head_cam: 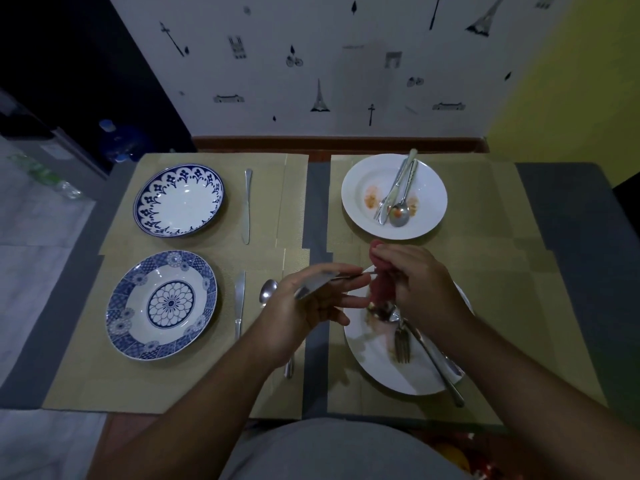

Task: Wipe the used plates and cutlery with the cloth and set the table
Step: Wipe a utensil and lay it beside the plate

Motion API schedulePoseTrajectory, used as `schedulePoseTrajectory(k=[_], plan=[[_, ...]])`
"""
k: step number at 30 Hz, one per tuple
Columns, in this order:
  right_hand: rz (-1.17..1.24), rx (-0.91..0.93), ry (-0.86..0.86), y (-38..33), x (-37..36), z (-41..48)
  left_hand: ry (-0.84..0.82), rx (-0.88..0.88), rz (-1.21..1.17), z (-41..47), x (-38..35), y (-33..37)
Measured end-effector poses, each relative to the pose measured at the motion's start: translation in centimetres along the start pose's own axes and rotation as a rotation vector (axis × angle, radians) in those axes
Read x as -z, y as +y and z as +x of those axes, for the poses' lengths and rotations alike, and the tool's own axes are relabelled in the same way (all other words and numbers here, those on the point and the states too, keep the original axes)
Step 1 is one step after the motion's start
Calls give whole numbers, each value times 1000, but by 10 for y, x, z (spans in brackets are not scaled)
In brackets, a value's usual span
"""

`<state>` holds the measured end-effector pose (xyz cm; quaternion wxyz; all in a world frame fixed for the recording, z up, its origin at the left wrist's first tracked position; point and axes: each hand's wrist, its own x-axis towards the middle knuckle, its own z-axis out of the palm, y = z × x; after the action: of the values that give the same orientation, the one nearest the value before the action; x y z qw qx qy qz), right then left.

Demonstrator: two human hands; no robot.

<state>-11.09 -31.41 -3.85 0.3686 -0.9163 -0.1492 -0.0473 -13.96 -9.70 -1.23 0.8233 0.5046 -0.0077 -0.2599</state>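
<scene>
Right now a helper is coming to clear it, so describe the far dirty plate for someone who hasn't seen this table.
Tan placemats cover the table in two columns. On the right column's far mat, by the wall, sits a white plate. The left plates are blue-patterned; this one is plain, orange-smeared, and holds cutlery.

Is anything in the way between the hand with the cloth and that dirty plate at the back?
Nothing visible lies on the mat between the right hand, gripping the cloth, and the far plate. Cutlery lying in that plate covers part of what needs wiping, though. The left hand holds a utensil.
</scene>
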Motion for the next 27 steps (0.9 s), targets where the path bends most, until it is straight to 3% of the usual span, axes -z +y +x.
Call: schedulePoseTrajectory(k=[8, 14, 19, 27], plan=[[84, -75, 37, -1, -1, 8, 133, 129, -58, -8, -25, -3], [155, -122, 24, 2, -3, 13, 260, 211, 164, -4, -26, -13], [88, -113, 58, 7, -6, 14, 370, 246, 132, -5, -25, -19], [98, -157, -16, 4, -15, 14, 481, 265, 329, -3, 9, -21]])
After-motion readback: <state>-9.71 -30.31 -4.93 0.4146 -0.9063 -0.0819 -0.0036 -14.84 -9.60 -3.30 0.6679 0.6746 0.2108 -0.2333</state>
